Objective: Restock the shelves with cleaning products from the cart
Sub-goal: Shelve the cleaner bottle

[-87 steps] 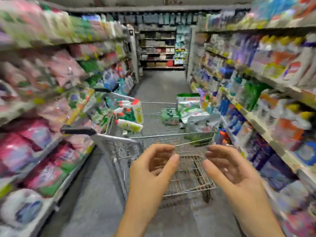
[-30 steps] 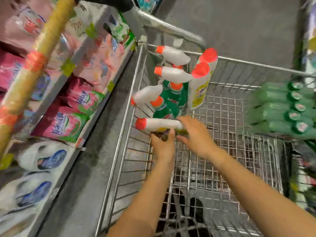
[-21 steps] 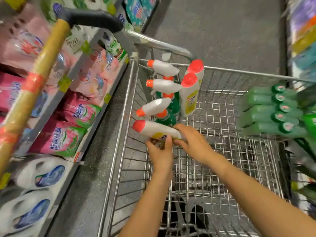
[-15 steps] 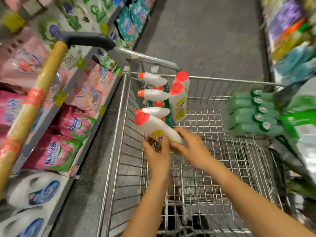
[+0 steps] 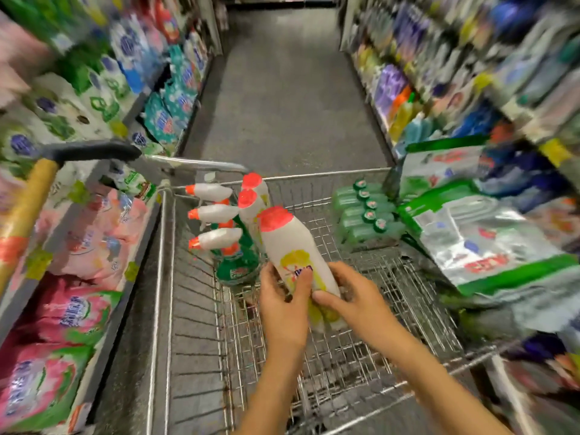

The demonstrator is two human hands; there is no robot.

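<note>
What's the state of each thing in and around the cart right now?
cart: standing in the aisle, holding stock.
white bottle: gripped by both hands, tilted, red cap on.
left hand: holds the white bottle's lower half.
right hand: holds the white bottle near its base.
spray bottles: upright in the cart's left corner, nozzles pointing left.
green bottles: bundled together, caps on.
bags: piled at the cart's right side.
</note>
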